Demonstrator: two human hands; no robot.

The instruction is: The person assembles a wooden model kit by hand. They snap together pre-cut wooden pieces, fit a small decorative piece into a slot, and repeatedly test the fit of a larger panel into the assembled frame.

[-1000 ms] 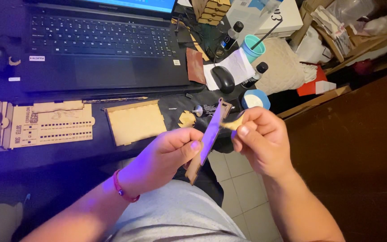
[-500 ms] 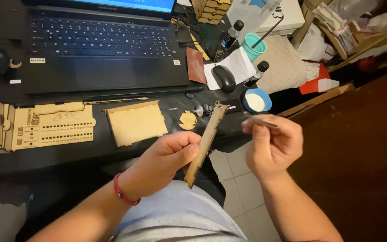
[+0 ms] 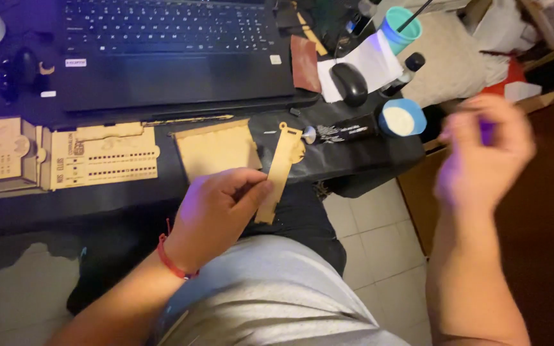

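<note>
Left hand (image 3: 222, 208): closed in a pinch on a long narrow wooden strip (image 3: 278, 173), thumb and fingertips gripping its lower half. The strip stands nearly upright, tilted slightly, its notched upper end with a small hole reaching up beyond the fingers and over the edge of the dark tabletop (image 3: 360, 157). A red band (image 3: 171, 259) circles the left wrist.

Right hand (image 3: 482, 150): raised well to the right of the strip, apart from it, and blurred. Fingers appear loosely curled; whether they hold anything cannot be told.

Just beyond the left hand, a flat wooden panel (image 3: 216, 148) lies on the tabletop. Farther left of that hand, a cut wooden sheet with rows of small slots (image 3: 104, 157). Beyond the strip's upper end, a dark tube (image 3: 347, 131) lies flat, with a small blue-rimmed tub of white matter (image 3: 402, 118) beside it, nearer the right hand. Farther off: an open laptop (image 3: 174, 51), a black mouse (image 3: 349, 83) on white paper, and a teal cup (image 3: 400, 29).
</note>
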